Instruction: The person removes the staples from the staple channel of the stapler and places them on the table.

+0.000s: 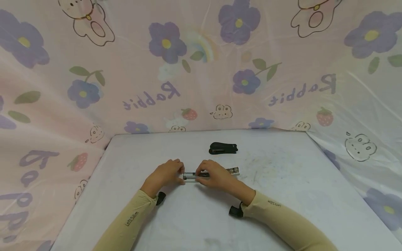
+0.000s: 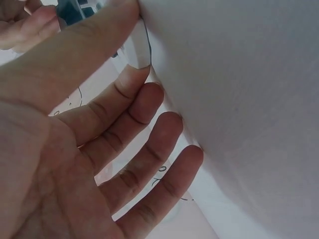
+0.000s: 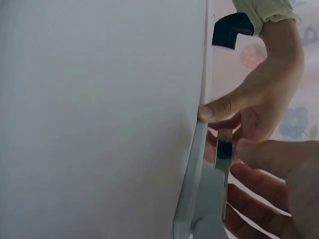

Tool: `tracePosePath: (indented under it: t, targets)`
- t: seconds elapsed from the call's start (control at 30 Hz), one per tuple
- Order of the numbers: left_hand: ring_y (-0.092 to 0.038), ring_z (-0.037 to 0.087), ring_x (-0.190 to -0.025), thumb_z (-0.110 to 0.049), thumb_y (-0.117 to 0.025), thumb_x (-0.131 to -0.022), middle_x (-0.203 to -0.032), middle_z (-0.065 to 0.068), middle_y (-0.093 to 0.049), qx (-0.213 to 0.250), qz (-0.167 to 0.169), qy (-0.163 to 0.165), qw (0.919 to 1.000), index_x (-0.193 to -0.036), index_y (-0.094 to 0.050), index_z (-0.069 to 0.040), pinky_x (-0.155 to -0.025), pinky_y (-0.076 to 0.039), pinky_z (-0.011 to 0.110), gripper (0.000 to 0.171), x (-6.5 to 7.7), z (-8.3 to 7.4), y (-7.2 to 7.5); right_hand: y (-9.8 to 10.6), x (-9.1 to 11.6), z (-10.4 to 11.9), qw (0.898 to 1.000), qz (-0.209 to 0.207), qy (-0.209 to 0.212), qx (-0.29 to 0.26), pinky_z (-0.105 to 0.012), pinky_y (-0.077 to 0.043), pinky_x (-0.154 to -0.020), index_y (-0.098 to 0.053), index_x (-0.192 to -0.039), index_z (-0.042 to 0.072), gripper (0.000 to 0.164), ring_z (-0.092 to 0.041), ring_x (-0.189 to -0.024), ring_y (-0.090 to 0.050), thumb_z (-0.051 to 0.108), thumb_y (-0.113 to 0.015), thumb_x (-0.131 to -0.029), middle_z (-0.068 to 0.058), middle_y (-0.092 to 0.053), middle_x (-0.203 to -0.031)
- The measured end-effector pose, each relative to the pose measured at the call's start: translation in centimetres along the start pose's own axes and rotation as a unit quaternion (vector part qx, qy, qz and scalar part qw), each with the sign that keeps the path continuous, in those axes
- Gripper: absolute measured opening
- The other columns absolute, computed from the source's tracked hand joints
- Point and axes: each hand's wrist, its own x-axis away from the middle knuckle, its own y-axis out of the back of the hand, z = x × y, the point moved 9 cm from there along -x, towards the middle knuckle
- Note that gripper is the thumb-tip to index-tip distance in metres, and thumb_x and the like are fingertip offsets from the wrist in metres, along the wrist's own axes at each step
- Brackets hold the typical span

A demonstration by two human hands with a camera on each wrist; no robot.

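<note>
A pale narrow holder [image 1: 189, 180] lies on the white table, between the two hands and running left to right, with a small dark piece [image 3: 224, 150] in it, which the right wrist view shows as deep blue. The left hand [image 1: 164, 174] pinches the holder's left end between thumb and forefinger, its other three fingers loosely extended. The right hand [image 1: 216, 174] bends over the middle, thumb on the near side and fingers on the far side, gripping the holder; whether it also grips the dark piece I cannot tell.

The step in hand appears to be a two-handed adjustment, the left steadying the end while the right works on the middle. The next move would seem to call for a firm left pinch and a careful right-hand motion along the holder's length, without tipping it.

Just to the right of the right hand, a pale block with a mottled top [image 1: 233, 170] shows; whether it belongs to the holder is hidden. On the far side, apart from both hands, rests a black stapler [image 1: 223, 148]. Beige sleeves [image 1: 125, 219] cover the forearms, with black wrist mounts [image 1: 236, 211] near the cuffs. Beyond the table [image 1: 150, 150] hangs a printed curtain [image 1: 201, 87] with purple flowers and rabbits.
</note>
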Motion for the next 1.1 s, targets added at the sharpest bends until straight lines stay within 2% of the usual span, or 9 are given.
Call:
tracePosePath:
  t: [0.3,0.57,0.83,0.97,1.1]
  targets:
    - [-0.051,0.019,-0.091,-0.031,-0.093,-0.086,-0.097,-0.003,-0.054,-0.004,-0.002,-0.007,1.0000,-0.097,-0.063,-0.016,-0.078,-0.050,0.040,0.036,0.1,-0.2,0.1,-0.7,-0.3,0.2,0.999,0.019,-0.029,0.013,-0.041,-0.056,-0.095,-0.082,-0.113,0.009,0.020,-0.022,-0.108,-0.067,0.020,-0.084,-0.096,-0.001,-0.072,-0.113]
    - [-0.050,0.019,-0.091,-0.031,-0.093,-0.086,-0.096,-0.004,-0.053,-0.004,0.000,-0.004,1.0000,-0.097,-0.063,-0.016,-0.078,-0.050,0.041,0.036,0.0,0.0,0.0,-1.1,-0.3,0.0,0.998,0.027,-0.044,-0.026,-0.041,-0.056,-0.097,-0.081,-0.115,0.006,0.024,-0.024,-0.111,-0.065,0.018,-0.085,-0.095,-0.004,-0.071,-0.116]
    - [-0.050,0.019,-0.090,-0.031,-0.093,-0.086,-0.095,-0.003,-0.052,-0.005,0.000,-0.001,1.0000,-0.097,-0.062,-0.015,-0.078,-0.049,0.041,0.037,0.0,0.1,-0.1,-1.0,-0.3,-0.2,0.997,0.020,-0.049,-0.050,-0.043,-0.055,-0.101,-0.081,-0.114,0.008,0.020,-0.024,-0.114,-0.066,0.018,-0.083,-0.097,-0.002,-0.071,-0.118]
    - [-0.050,0.019,-0.091,-0.030,-0.093,-0.086,-0.097,-0.002,-0.053,-0.003,0.004,-0.001,1.0000,-0.097,-0.061,-0.014,-0.079,-0.050,0.042,0.037,0.0,0.0,0.0,-0.8,-0.4,-0.4,0.996,0.003,-0.066,-0.065,-0.041,-0.056,-0.096,-0.081,-0.111,0.011,0.015,-0.020,-0.109,-0.067,0.014,-0.082,-0.097,0.000,-0.072,-0.114]
    - [-0.051,0.020,-0.093,-0.030,-0.092,-0.087,-0.098,-0.002,-0.053,0.000,0.006,-0.001,1.0000,-0.098,-0.062,-0.014,-0.081,-0.051,0.043,0.036,0.0,-0.1,-0.1,-0.9,-0.7,-0.7,0.995,-0.005,-0.086,-0.049,-0.032,-0.056,-0.085,-0.079,-0.108,0.017,0.011,-0.014,-0.098,-0.068,0.017,-0.082,-0.097,0.004,-0.071,-0.108]
